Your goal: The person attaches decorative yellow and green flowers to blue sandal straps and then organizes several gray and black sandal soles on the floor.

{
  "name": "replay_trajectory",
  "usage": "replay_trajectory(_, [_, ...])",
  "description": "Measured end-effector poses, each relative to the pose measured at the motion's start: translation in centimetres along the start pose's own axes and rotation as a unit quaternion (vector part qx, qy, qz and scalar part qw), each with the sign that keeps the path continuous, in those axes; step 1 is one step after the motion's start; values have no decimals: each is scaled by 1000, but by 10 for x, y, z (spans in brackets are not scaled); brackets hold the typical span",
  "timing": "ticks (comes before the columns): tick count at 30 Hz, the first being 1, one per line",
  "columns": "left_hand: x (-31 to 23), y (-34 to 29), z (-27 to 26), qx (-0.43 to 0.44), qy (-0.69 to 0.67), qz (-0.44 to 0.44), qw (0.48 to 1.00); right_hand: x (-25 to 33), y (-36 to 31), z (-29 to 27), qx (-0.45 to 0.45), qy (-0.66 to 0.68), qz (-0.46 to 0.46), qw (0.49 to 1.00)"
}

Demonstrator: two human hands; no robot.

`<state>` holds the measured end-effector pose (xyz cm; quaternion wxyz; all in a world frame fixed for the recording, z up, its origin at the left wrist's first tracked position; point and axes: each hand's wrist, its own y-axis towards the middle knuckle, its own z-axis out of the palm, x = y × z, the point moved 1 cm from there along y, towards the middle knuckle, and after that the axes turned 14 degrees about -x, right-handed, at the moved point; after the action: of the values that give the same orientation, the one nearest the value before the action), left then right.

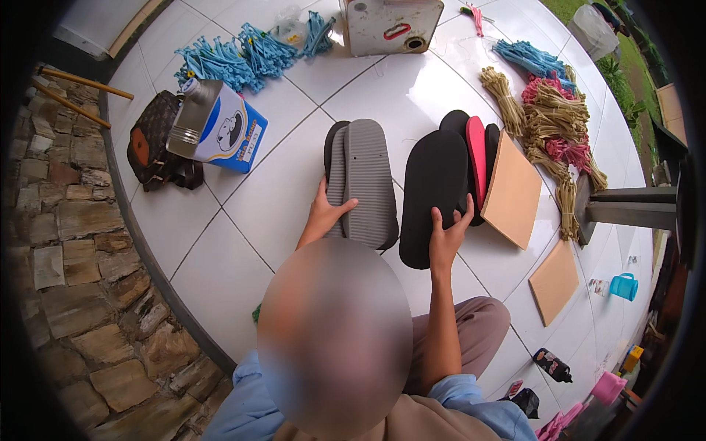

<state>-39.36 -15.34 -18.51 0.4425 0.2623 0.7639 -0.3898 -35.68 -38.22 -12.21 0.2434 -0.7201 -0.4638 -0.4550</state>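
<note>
Grey ribbed sandal soles (369,176), two of them showing over a darker one, lie overlapped on the white tiles. My left hand (327,213) grips this stack at its left edge, thumb across the top and fingers at the side. Just to the right is a large black sole (434,184), and my right hand (450,234) has hold of its lower right edge, with the thumb on its face. Behind that sole lean more black soles and a red sole (476,151). A tan square sheet (512,189) rests against their right side.
Blue strap bundles (235,62), a blue-and-white metal can (224,128) and a brown backpack (154,140) stand far left. A large tin (390,26) is at the back. Tan strap bundles (555,110) lie right, past them a metal post (632,206) and a teal cup (624,287).
</note>
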Motion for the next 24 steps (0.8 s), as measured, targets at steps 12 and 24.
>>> replay_trajectory(12, [28, 15, 4, 20, -149, -124, 981, -22, 38, 108, 461, 50, 154, 872])
replay_trajectory(24, [27, 38, 72, 57, -262, -96, 959, -7, 40, 99, 430, 56, 139, 890])
